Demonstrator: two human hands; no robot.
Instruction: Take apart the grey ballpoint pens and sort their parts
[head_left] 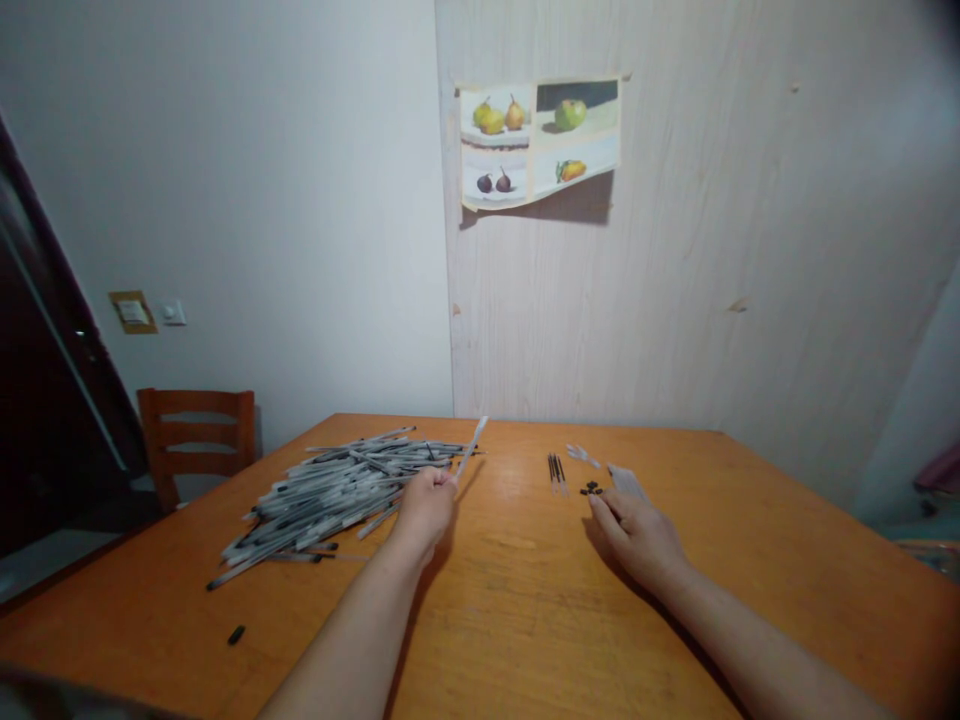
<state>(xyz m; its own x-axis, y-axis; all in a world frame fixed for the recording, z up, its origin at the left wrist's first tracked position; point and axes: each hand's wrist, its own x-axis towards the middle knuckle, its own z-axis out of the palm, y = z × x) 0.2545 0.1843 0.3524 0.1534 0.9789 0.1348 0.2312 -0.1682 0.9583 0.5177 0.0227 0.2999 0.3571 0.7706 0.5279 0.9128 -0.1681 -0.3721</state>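
My left hand (427, 510) is closed around the lower end of a white translucent pen barrel (472, 446), which points up and away, tilted right. Just left of it lies a big heap of pens (337, 490) with clear barrels and dark ends. My right hand (637, 535) rests low over the table, thumb and forefinger pinched at a small cluster of black pen caps (592, 488); whether a piece is between the fingertips is unclear. Several dark pen refills (556, 470) lie side by side left of the caps. A pale, flat-looking bundle (627, 482) is partly hidden behind my right hand.
Small clear pieces (583, 455) lie beyond the caps on the wooden table (510, 620). A single black cap (236, 635) sits near the front left. A wooden chair (196, 435) stands past the left edge; a wall with a fruit picture (538, 145) rises behind.
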